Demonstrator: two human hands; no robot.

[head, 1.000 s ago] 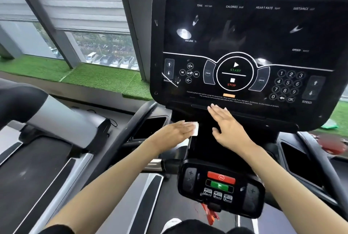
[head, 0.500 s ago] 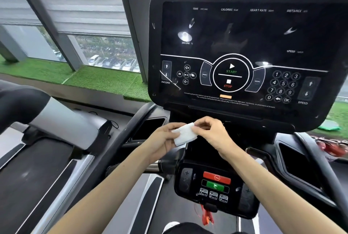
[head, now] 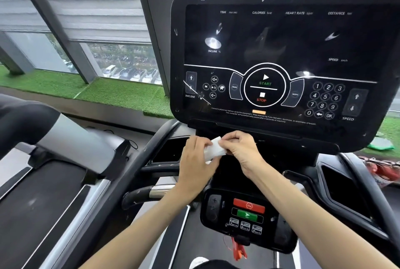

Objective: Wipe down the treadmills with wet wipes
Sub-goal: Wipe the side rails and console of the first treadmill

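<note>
While both hands meet just below the treadmill console (head: 281, 52), left hand (head: 195, 164) and right hand (head: 240, 149) pinch a folded wet wipe (head: 213, 149) between curled fingers.

A person's left hand (head: 195, 160) and right hand (head: 240, 149) meet just below the treadmill console (head: 281, 37), holding a wet wipe (head: 213, 149) between them, directly above the lower control pod (head: 244, 214). A safety clip (head: 238, 249) hangs beneath the pod. Recessed trays flank the hands: the left tray (head: 167, 149) just beside the left hand, the right tray (head: 339, 186) well apart to the right. A second treadmill (head: 54, 182) stands to the left, and behind both a turf strip (head: 108, 93) runs along the window (head: 119, 67)
</note>
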